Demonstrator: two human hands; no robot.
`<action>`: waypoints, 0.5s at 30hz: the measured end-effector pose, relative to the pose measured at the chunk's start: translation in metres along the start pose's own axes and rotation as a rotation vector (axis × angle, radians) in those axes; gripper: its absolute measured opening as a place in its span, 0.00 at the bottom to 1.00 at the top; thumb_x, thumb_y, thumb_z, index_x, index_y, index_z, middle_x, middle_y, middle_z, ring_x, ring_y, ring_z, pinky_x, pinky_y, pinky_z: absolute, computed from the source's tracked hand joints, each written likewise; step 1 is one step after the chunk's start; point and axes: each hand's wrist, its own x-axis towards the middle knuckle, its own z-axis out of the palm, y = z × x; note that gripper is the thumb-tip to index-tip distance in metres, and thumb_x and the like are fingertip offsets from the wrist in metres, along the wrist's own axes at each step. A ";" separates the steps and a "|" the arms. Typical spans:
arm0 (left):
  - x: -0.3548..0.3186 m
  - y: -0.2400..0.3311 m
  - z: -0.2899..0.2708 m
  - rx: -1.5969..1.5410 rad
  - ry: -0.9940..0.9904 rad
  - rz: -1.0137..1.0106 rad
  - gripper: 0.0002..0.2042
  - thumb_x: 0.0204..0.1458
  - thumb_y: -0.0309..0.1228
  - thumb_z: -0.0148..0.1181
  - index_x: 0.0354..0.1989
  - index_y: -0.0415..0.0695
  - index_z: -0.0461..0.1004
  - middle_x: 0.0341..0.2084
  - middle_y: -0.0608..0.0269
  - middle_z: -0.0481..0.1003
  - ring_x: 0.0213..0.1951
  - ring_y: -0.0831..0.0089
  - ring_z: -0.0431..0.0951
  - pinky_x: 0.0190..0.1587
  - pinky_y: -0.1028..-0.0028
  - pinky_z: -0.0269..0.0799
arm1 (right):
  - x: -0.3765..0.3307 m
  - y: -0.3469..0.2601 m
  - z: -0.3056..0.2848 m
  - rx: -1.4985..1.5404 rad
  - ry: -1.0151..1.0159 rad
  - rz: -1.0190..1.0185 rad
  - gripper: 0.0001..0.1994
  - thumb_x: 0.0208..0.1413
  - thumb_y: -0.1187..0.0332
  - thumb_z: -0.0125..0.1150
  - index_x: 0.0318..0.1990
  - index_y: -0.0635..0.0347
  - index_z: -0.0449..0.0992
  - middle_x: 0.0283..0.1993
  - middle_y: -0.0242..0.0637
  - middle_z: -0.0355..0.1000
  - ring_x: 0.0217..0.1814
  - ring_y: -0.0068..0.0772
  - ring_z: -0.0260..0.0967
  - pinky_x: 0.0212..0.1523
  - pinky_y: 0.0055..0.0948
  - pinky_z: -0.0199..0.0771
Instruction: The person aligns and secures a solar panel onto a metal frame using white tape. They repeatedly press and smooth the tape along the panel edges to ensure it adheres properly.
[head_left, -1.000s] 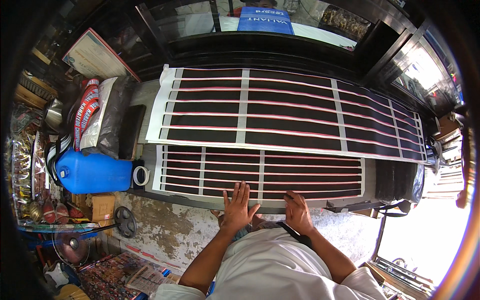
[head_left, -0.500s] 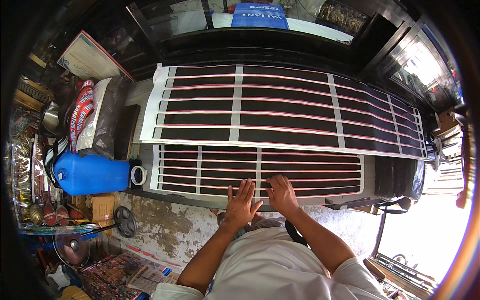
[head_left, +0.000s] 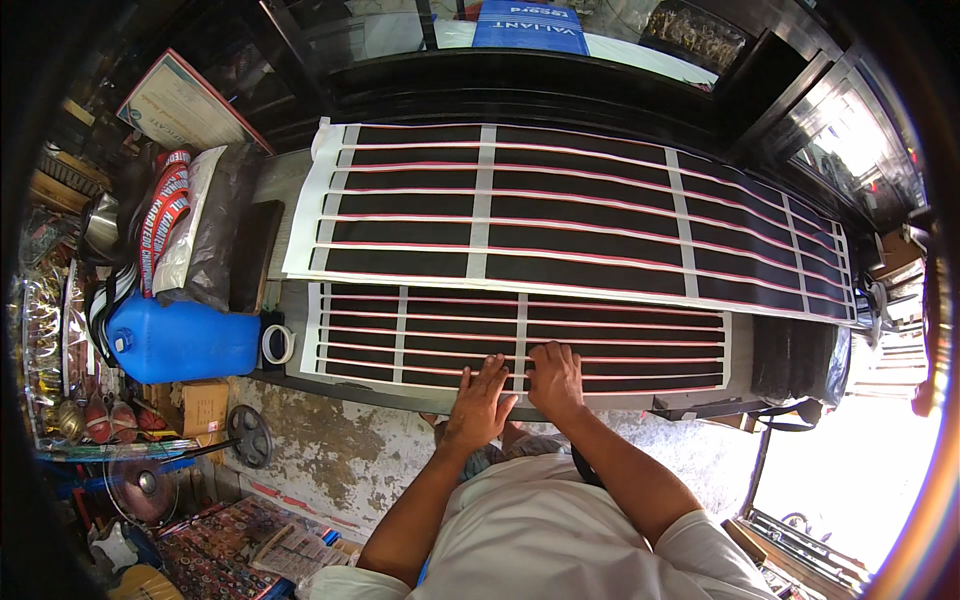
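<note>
Left hand [head_left: 480, 402] lies flat on the lower striped sheet [head_left: 500, 335], grip wide — right hand [head_left: 556, 380] curls nearby, grip I cannot tell.

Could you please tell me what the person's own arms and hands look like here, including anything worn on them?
The left hand and right hand are both without gloves. The forearms are uncovered, with no watch or bracelet visible at the wrists. Short, plain white sleeves belong to a white shirt. Rings are too small to rule out.
</note>
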 end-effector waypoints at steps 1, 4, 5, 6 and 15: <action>-0.001 0.000 0.001 0.013 0.013 0.006 0.28 0.73 0.45 0.56 0.73 0.36 0.68 0.80 0.49 0.60 0.81 0.53 0.58 0.80 0.39 0.53 | 0.001 -0.002 -0.002 0.004 0.011 0.013 0.17 0.52 0.73 0.73 0.49 0.58 0.76 0.48 0.45 0.74 0.55 0.54 0.72 0.55 0.53 0.68; -0.001 0.000 0.002 0.025 0.020 0.011 0.28 0.73 0.45 0.57 0.73 0.36 0.69 0.80 0.50 0.61 0.81 0.53 0.59 0.79 0.39 0.54 | 0.000 0.001 0.002 0.010 0.006 0.026 0.17 0.52 0.73 0.73 0.48 0.58 0.76 0.48 0.45 0.74 0.55 0.54 0.72 0.55 0.53 0.68; 0.001 0.001 0.001 0.027 0.020 0.009 0.28 0.73 0.45 0.57 0.73 0.37 0.69 0.80 0.50 0.61 0.81 0.54 0.59 0.79 0.39 0.54 | 0.001 0.002 0.003 0.012 0.000 0.022 0.17 0.52 0.73 0.73 0.48 0.58 0.76 0.48 0.45 0.74 0.55 0.54 0.72 0.55 0.53 0.68; 0.001 0.002 0.000 0.031 0.017 0.010 0.28 0.73 0.45 0.57 0.73 0.37 0.69 0.80 0.50 0.61 0.81 0.53 0.59 0.79 0.39 0.54 | 0.001 0.003 0.005 0.003 -0.008 0.023 0.16 0.52 0.73 0.73 0.48 0.58 0.76 0.49 0.46 0.74 0.55 0.54 0.71 0.55 0.54 0.68; 0.003 0.005 -0.003 0.040 0.009 -0.003 0.27 0.72 0.43 0.59 0.71 0.37 0.72 0.79 0.48 0.62 0.80 0.51 0.61 0.78 0.39 0.56 | 0.005 -0.006 0.003 -0.056 -0.023 0.062 0.14 0.51 0.76 0.70 0.45 0.58 0.76 0.48 0.46 0.74 0.55 0.53 0.71 0.55 0.56 0.67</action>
